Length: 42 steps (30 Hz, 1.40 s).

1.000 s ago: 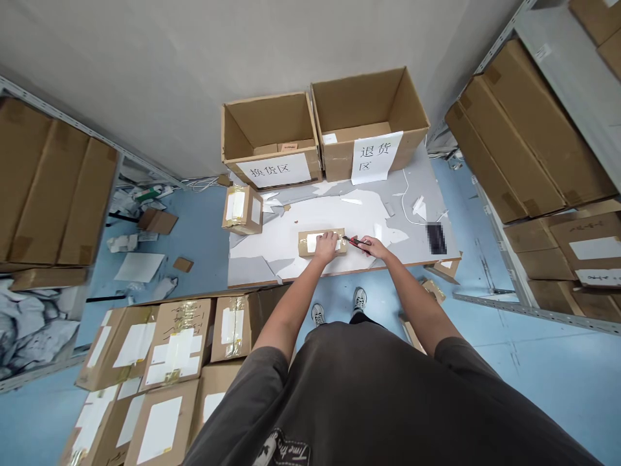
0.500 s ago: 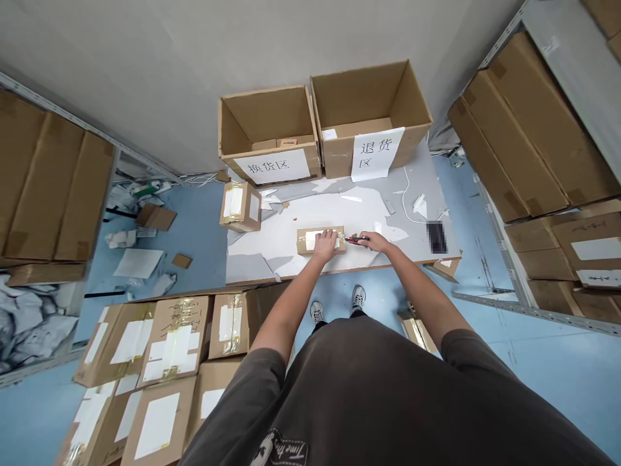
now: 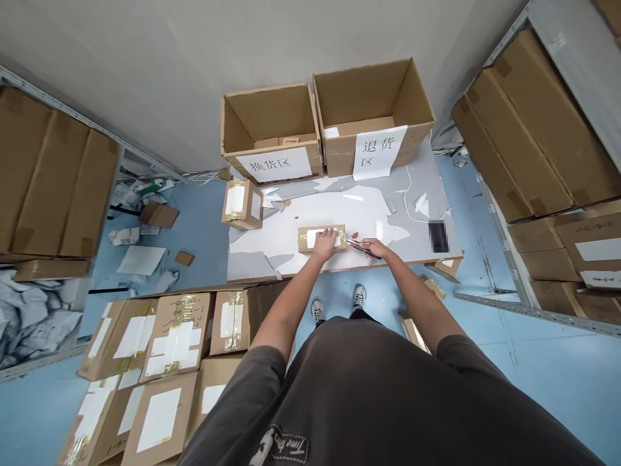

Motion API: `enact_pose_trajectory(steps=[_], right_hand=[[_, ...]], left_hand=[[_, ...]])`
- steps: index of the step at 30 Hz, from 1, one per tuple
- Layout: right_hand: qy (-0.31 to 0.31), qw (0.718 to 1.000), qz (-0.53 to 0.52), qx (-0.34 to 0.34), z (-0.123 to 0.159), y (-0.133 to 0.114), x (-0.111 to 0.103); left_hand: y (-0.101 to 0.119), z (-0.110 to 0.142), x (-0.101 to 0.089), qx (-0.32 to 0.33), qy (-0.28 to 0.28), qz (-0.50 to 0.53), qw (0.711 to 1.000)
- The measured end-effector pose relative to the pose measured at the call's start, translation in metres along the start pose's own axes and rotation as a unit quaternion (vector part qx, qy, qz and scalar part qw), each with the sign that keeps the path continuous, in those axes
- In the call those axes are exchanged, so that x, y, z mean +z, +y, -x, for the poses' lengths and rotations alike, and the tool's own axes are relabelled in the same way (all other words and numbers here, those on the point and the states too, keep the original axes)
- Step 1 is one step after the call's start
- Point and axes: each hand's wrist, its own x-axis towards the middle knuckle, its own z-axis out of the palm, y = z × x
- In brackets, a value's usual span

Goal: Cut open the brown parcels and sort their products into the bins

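Observation:
A small flat cardboard parcel (image 3: 310, 234) with a white label lies on the grey-and-white table (image 3: 339, 210). My left hand (image 3: 325, 244) presses down on the parcel's right half, fingers curled over its top. My right hand (image 3: 374, 247) is closed round a red and black utility knife (image 3: 358, 244), whose tip points left at the parcel's right end. Both forearms reach forward from my dark shirt.
Two open cartons with paper signs stand at the table's back: left carton (image 3: 272, 133), right carton (image 3: 373, 116). A taped box (image 3: 241, 204) sits at the table's left corner. Sealed parcels (image 3: 165, 343) pile on the floor to my left. Shelves of cartons (image 3: 528, 129) flank both sides.
The knife tip has stayed at the parcel's right end with small shifts of my right hand. My left hand remains on the parcel. The view has shifted slightly.

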Motion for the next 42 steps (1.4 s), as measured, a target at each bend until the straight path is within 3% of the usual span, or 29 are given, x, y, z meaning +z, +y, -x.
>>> enact_pose_trajectory(steps=[8,12,17,23,28,33,38,42], right_hand=[[0.01,0.999,-0.041,-0.008,0.003,0.024,-0.004],[0.024,0.997,-0.072,-0.006,0.013,0.027,-0.001],[0.075,0.988,-0.13,-0.036,0.037,0.023,0.002],[0.138,0.977,-0.141,-0.083,0.054,0.006,0.007],[0.167,0.972,-0.132,-0.099,0.05,-0.005,0.021],[0.152,0.972,-0.142,-0.109,0.041,-0.01,0.037],[0.177,0.967,-0.135,-0.126,0.032,-0.007,0.052],[0.201,0.962,-0.143,-0.118,0.022,-0.002,0.067]], left_hand=[[0.003,0.002,-0.004,0.011,0.006,0.011,1.0],[-0.007,0.004,-0.011,0.034,0.018,0.05,0.998],[-0.022,-0.004,-0.019,0.037,0.013,0.067,0.997],[-0.012,-0.019,-0.022,-0.02,0.019,0.027,0.999],[-0.006,-0.028,-0.027,-0.006,-0.034,0.023,0.999],[-0.005,-0.035,-0.028,-0.004,-0.05,0.022,0.998],[-0.018,-0.036,-0.03,0.002,-0.058,0.025,0.998],[-0.03,-0.03,-0.031,-0.008,-0.033,0.05,0.998]])
